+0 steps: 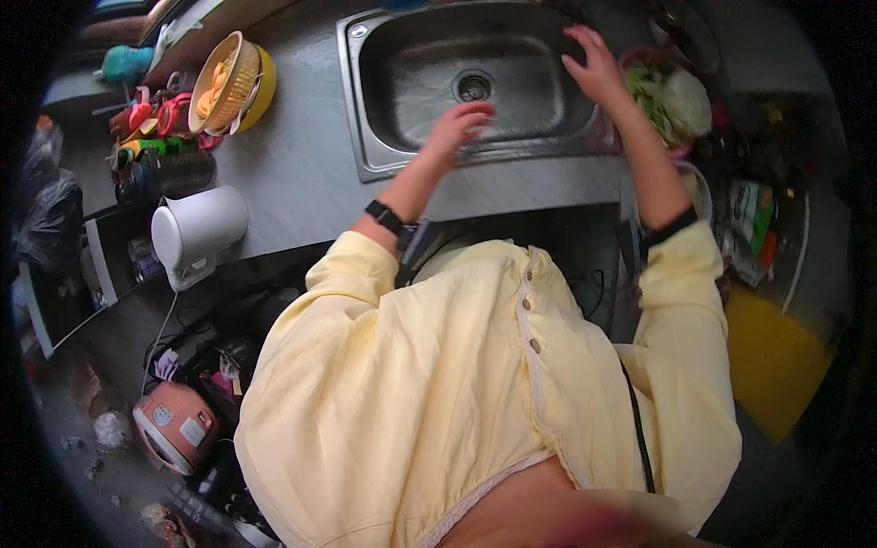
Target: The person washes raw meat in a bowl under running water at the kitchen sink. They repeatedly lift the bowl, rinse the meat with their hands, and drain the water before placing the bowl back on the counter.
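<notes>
A stainless steel sink (411, 89) is set in the grey countertop in front of me, with a round drain strainer (473, 86) in its basin. My left hand (455, 133) hovers over the near side of the basin, its slightly blurred fingers apart and holding nothing. Over the sink's right side is my right hand (595, 67), thumb and fingers spread, with no object in it. To the right of that hand, partly behind my forearm, a pink-rimmed basin (680, 152) holds green leafy vegetables (647, 89) and a pale rounded item that may be bagged.
A cream colander (236, 85) with orange contents leans in a yellow bowl (264, 96) at the left. Nearer me, a white electric kettle (205, 222) stands by the counter edge. A pink appliance (177, 426) sits low on the left. Packets (750, 219) lie at the right.
</notes>
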Available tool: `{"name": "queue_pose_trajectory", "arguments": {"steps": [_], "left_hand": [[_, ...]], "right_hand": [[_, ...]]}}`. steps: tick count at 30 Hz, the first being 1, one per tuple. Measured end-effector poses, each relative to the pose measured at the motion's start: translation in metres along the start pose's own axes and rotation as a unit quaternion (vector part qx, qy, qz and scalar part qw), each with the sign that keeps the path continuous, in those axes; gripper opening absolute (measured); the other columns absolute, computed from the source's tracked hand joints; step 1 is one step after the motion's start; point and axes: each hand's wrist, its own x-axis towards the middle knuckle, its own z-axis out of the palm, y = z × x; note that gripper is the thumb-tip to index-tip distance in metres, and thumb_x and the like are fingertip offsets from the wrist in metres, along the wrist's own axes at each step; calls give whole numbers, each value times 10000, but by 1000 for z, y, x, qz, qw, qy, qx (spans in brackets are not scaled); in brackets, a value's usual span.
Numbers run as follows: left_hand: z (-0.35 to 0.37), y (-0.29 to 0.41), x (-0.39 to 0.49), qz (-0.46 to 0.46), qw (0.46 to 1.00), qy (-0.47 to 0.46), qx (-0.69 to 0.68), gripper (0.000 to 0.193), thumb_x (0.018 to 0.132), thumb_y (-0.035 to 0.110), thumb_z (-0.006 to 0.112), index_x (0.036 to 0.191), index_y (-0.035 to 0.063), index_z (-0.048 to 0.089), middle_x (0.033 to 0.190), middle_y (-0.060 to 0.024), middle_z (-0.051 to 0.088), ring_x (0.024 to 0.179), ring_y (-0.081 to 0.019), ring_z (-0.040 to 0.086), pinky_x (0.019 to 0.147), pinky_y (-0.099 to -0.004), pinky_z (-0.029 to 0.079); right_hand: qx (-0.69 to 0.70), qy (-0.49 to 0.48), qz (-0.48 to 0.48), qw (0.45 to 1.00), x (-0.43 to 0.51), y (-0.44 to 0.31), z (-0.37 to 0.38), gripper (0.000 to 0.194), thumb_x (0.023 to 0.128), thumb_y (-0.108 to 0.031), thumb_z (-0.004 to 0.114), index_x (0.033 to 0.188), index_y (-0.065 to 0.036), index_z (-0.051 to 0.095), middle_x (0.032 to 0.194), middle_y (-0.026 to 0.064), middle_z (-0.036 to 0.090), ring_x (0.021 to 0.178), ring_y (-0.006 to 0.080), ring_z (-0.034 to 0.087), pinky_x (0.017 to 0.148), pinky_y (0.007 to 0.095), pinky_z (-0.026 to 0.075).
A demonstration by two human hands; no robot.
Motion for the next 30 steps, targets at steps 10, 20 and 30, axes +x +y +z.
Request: {"name": "queue_pose_trajectory", "arguments": {"steps": [10, 20, 30], "left_hand": [[19, -19, 102, -81, 859, 21, -505, 329, 910, 162, 410, 1151, -34, 516, 1126, -211, 573, 988, -287, 582, 825, -336, 489], [52, -11, 145, -91, 878, 67, -466, 396, 918, 428, 407, 1154, 131, 521, 1180, -57, 532, 1111, -250, 464, 946, -445, 360], [-54, -8, 76, -16, 806, 41, 591, 455, 805, 358, 588, 1168, 85, 570, 1318, -174, 428, 1210, -341, 407, 1005, -429, 341]], "right_hand": [[-40, -58, 244, 967, 61, 115, 147, 411, 867, -357, 502, 1100, -27, 578, 1118, 173, 588, 1028, 320, 558, 855, 397, 441], [443, -109, 424, 782, 17, -34, 157, 505, 939, -420, 400, 1319, -90, 447, 1355, 77, 425, 1227, 197, 380, 1019, 311, 282], [374, -174, 372, 831, 24, 33, 148, 190, 880, -199, 591, 935, -18, 614, 858, 41, 626, 769, 149, 603, 762, 275, 470]]}}
